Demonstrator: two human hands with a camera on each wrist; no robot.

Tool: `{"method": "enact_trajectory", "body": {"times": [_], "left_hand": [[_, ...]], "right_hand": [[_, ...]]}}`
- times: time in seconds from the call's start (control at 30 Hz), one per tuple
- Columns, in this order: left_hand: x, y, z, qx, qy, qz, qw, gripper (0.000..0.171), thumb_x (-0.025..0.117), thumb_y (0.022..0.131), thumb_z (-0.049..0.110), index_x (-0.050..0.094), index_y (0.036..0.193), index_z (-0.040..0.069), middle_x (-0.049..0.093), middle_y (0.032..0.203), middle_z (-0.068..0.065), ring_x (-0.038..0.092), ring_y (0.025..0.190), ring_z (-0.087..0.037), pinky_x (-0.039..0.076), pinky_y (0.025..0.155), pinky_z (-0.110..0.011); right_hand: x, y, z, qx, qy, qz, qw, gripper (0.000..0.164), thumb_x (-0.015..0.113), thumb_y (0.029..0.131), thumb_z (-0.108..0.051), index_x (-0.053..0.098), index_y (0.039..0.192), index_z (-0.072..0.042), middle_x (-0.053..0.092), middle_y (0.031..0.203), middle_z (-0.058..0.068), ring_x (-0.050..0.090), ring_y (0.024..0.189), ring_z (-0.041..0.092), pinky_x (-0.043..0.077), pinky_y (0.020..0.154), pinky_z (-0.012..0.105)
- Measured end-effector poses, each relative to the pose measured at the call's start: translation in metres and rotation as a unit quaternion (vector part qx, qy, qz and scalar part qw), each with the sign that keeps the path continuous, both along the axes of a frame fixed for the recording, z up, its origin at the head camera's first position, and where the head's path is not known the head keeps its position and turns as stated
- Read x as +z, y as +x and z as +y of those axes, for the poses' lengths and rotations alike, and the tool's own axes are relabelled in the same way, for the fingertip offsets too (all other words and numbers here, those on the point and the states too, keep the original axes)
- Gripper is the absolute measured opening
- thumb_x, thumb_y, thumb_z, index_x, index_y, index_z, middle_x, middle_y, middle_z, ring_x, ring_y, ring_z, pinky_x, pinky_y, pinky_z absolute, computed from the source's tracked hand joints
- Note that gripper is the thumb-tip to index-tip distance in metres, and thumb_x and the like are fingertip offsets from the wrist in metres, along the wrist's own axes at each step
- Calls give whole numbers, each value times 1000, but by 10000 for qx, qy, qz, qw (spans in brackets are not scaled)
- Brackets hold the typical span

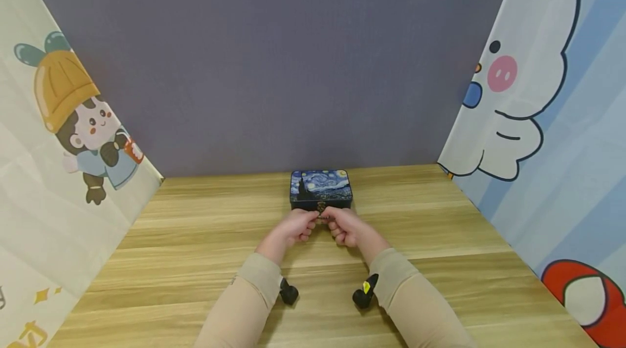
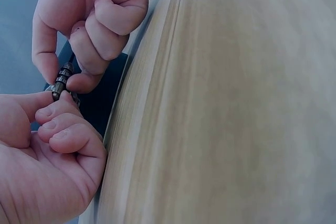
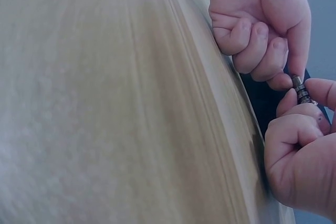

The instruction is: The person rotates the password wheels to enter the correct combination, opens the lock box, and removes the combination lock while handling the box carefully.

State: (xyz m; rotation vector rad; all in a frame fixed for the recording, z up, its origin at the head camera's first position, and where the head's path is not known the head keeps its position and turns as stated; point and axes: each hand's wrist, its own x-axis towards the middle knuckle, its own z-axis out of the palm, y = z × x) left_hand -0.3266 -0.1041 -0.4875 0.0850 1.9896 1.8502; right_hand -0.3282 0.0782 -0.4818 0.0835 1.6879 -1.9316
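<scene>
A small box (image 1: 323,185) with a starry night-sky painting on its lid stands at the back of the table, lid down. On its front hangs a brass-coloured clasp (image 1: 321,206). My left hand (image 1: 295,227) pinches one end of a small barrel-shaped combination padlock (image 2: 61,81) between thumb and index finger. The other end is pinched by my right hand (image 1: 345,227) in the same way. Dark number rings show between the fingertips in both wrist views. The remaining fingers of both hands are curled in, and the hands partly hide the box front.
The wooden table (image 1: 195,250) runs back to a grey panel (image 1: 274,65) close behind the box. Printed cartoon sheets stand along the left and right sides. A black wrist device (image 1: 288,292) sits under the left sleeve, another (image 1: 364,294) under the right.
</scene>
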Motion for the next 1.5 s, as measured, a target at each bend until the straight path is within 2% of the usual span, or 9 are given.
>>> {"method": "enact_trajectory", "body": {"times": [0.33, 0.57, 0.67, 0.8, 1.17, 1.5], "left_hand": [[3, 3, 0, -22, -28, 28, 10000, 31, 50, 108, 26, 52, 85, 5, 35, 62, 4, 25, 48, -10, 26, 47, -24], [2, 3, 1, -8, 7, -12, 10000, 30, 49, 108, 25, 52, 89, 2, 34, 62, 4, 24, 48, -10, 25, 47, -24], [2, 3, 1, -18, 25, -12, 10000, 30, 49, 108, 25, 52, 90, 1, 34, 62, 4, 24, 48, -10, 25, 47, -24], [2, 3, 2, -4, 27, -11, 10000, 30, 50, 108, 25, 53, 92, 1, 36, 63, 4, 25, 49, -10, 26, 47, -24], [1, 1, 2, 19, -6, -5, 10000, 29, 50, 108, 25, 54, 94, -1, 35, 63, 4, 25, 48, -10, 25, 46, -24], [3, 3, -1, -50, 87, 45, 9999, 29, 48, 108, 24, 55, 94, 0, 36, 62, 5, 25, 48, -8, 25, 46, -23]], "right_hand": [[1, 1, 2, 12, 32, 4, 10000, 20, 64, 88, -25, 58, 84, -6, 29, 55, -9, 23, 41, 4, 19, 38, 20], [1, 1, 9, 89, 44, -72, 9999, 42, 62, 95, -35, 59, 111, 3, 27, 55, -10, 22, 41, 3, 18, 38, 19], [1, 1, 13, 96, 29, -100, 9999, 47, 61, 97, -36, 57, 117, 6, 27, 55, -10, 21, 41, 2, 18, 38, 19], [2, 0, 18, 105, 6, -108, 9999, 46, 60, 97, -37, 57, 117, 4, 26, 55, -10, 21, 41, 3, 18, 38, 19], [5, -1, 28, 113, -81, -182, 9997, 34, 59, 99, -36, 58, 104, -2, 26, 54, -11, 20, 40, 2, 18, 37, 18], [5, 0, 27, 135, -97, -157, 9997, 33, 62, 96, -37, 57, 100, -4, 26, 54, -11, 20, 41, 2, 18, 37, 19]]}}
